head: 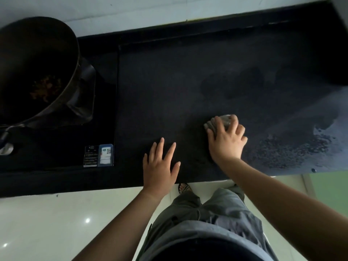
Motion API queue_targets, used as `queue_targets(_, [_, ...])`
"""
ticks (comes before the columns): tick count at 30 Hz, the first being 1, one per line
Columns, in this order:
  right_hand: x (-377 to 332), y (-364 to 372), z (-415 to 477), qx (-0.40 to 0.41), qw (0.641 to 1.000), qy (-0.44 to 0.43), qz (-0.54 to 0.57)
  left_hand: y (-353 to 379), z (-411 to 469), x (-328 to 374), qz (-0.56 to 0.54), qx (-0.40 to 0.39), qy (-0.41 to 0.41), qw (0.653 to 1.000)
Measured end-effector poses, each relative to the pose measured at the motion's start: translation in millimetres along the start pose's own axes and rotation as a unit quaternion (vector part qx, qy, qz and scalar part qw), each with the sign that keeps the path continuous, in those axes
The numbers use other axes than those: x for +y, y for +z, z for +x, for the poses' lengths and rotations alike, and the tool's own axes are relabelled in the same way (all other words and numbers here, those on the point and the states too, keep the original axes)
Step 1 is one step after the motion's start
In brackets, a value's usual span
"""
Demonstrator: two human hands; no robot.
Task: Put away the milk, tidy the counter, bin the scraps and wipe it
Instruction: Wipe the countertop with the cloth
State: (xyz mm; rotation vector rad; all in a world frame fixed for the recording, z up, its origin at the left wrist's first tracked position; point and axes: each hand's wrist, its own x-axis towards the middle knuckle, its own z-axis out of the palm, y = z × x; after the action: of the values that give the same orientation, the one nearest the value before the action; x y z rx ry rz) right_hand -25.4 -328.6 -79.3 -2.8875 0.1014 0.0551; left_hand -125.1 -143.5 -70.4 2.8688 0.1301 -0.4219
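Note:
The black counter fills the middle of the view. My right hand presses a grey bunched cloth flat onto it, fingers spread over the cloth, whose far edge shows beyond my fingertips. My left hand lies flat and open on the counter near its front edge, to the left of the right hand, holding nothing. Wet streaks and droplets glisten on the counter to the right of the cloth. No milk or scraps are in view.
A dark wok with brown food residue sits on the stove at the left. Stickers mark the stove's front right corner. A pale wall runs behind the counter. White floor tiles lie below the front edge.

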Motion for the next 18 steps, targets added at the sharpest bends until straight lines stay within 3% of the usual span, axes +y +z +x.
queue_targets(5, [6.1, -5.2, -38.8, -0.025, 0.987, -0.161, -0.016, -0.3, 0.1, -1.1, 0.006, 0.010, 0.003, 1.000])
queue_targets(8, [36.9, -14.9, -51.8, -0.029, 0.979, -0.201, -0.026, 1.3, 0.5, 2.9, 0.007, 0.010, -0.006, 1.000])
queue_targets(10, [62.2, -20.5, -46.8, -0.026, 0.987, -0.158, -0.026, -0.1, 2.8, 8.8, 0.010, 0.013, -0.006, 1.000])
queue_targets(14, [82.9, -25.0, -24.4, -0.001, 0.999, 0.040, 0.004, -3.1, 9.7, 28.5, 0.017, 0.010, 0.047, 0.999])
queue_targets(16, [78.6, -25.1, -31.3, -0.007, 0.999, 0.034, -0.007, -1.9, 13.4, 44.2, 0.017, 0.009, 0.069, 0.997])
queue_targets(18, [80.8, -25.1, -47.0, -0.008, 1.000, -0.028, -0.009, 0.0, 17.6, 62.9, 0.011, 0.008, 0.086, 0.996])
